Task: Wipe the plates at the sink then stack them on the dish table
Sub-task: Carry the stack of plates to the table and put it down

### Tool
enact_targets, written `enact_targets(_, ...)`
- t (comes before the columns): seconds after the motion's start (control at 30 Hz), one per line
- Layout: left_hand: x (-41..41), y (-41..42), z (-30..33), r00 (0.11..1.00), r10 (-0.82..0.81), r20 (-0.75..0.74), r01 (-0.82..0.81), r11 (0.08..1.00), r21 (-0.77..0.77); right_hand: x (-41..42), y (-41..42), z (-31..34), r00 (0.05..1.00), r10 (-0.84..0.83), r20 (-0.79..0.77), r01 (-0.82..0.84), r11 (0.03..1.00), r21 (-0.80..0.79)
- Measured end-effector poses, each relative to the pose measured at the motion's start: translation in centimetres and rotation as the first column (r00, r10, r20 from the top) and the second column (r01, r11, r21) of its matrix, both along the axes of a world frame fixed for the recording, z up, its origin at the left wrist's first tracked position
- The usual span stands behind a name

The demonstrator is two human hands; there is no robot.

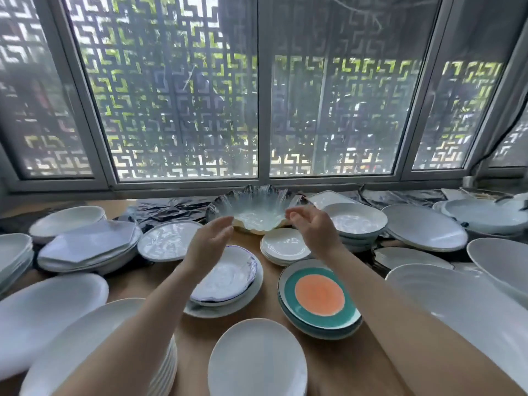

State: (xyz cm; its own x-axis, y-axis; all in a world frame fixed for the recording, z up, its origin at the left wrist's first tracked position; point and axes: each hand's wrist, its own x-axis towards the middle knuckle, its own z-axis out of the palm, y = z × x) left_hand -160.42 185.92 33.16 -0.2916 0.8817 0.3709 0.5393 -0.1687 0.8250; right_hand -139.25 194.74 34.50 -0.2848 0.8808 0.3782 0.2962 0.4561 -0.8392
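A wide window (257, 90) in a grey metal frame fills the far wall; behind its glass stands a screen of angular key-pattern fretwork, with green leaves showing through the gaps. Below it runs a table (337, 364) with a smooth tan top, crowded with plates, and crinkled black foil (171, 208) along its back edge.

At right lies a large white oval platter (463, 312) with faint ridges. At left sit glossy white round plates and an angular stack (88, 247) with straight-cut, many-sided rims. A plain white matte oval plate (257, 364) lies nearest, just beside a stack of teal plates (320, 298) with an orange disc in the middle. Left of those is a shallow white dish (228, 275) with a dark blue rim, on a wider white plate.

Centre back sits the shell plate (258, 210), translucent, frosted and fluted like a scallop, with a dark wavy edge. The left hand (211, 244) and right hand (314, 227) flank it, fingers loosely curved and holding nothing, fingertips near its front rim; contact cannot be told.

No writing is legible.
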Motion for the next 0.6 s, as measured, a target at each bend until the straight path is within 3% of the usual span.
enact_targets(0.23,-0.1,-3.5,-10.0,0.971,0.071,0.227,-0.007,0.963,-0.27,1.8,-2.7,-11.1,0.993,0.03,0.114,0.002,0.961,-0.277)
enact_targets(0.33,-0.2,-5.6,-14.4,0.961,0.053,0.272,0.053,0.929,-0.368,2.5,-4.5,-16.1,0.953,0.159,0.259,-0.04,0.91,-0.412)
enact_targets(0.43,-0.6,-7.1,-18.1,0.965,0.022,0.262,0.12,0.849,-0.514,3.3,-6.9,-19.7,0.915,0.278,0.294,-0.076,0.832,-0.55)
enact_targets(0.5,-0.9,-7.7,-20.0,0.966,0.03,0.255,0.128,0.804,-0.581,3.4,-8.1,-21.3,0.902,0.259,0.346,-0.038,0.846,-0.532)
enact_targets(0.6,-0.7,-8.4,-22.6,0.93,0.022,0.368,0.215,0.778,-0.59,3.3,-8.6,-21.9,0.896,0.205,0.395,0.03,0.859,-0.512)
